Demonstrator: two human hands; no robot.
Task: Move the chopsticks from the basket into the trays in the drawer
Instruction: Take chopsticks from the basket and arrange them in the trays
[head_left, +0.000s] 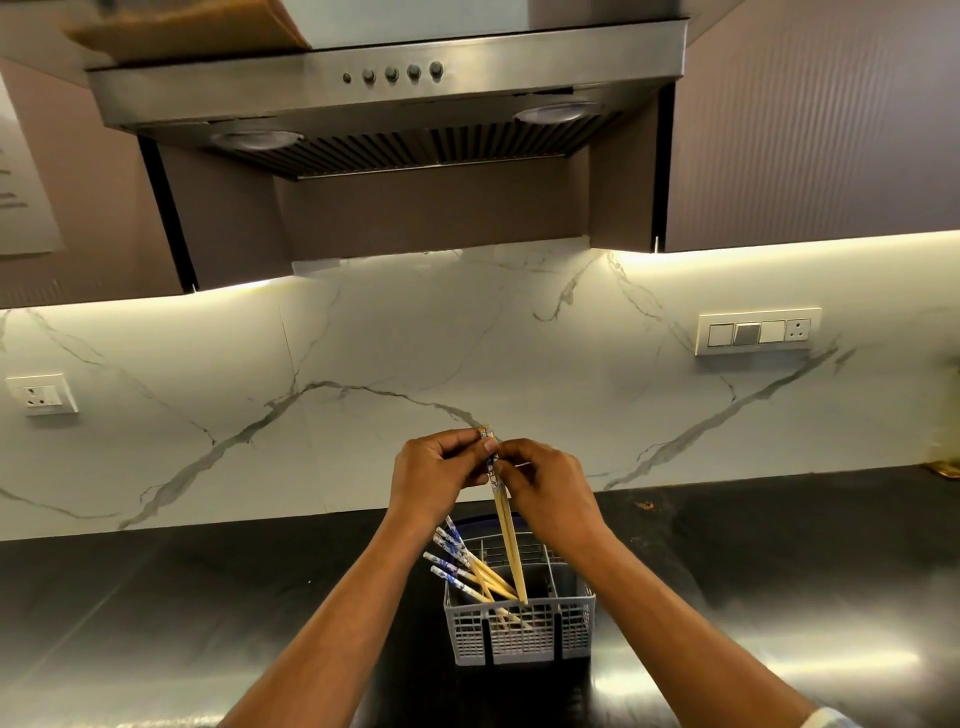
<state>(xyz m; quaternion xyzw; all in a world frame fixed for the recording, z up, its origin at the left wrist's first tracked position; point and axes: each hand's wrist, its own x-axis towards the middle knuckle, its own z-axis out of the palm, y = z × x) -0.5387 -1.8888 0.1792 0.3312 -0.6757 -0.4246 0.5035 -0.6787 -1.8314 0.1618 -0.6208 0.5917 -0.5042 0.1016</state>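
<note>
While both hands pinch 2 chopsticks (506, 525) by their patterned tops above the grey cutlery basket (519, 631), left hand (434, 475) and right hand (545, 486) seem to be squaring them into a pair. Several more lean inside the basket. Around it, the dark desk (753, 571) lies bare; no drawer shows.

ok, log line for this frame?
phase: lifting pair | left hand + right hand: pinching held chopsticks tops | tips in basket | other chopsticks remain | drawer unseen
</note>
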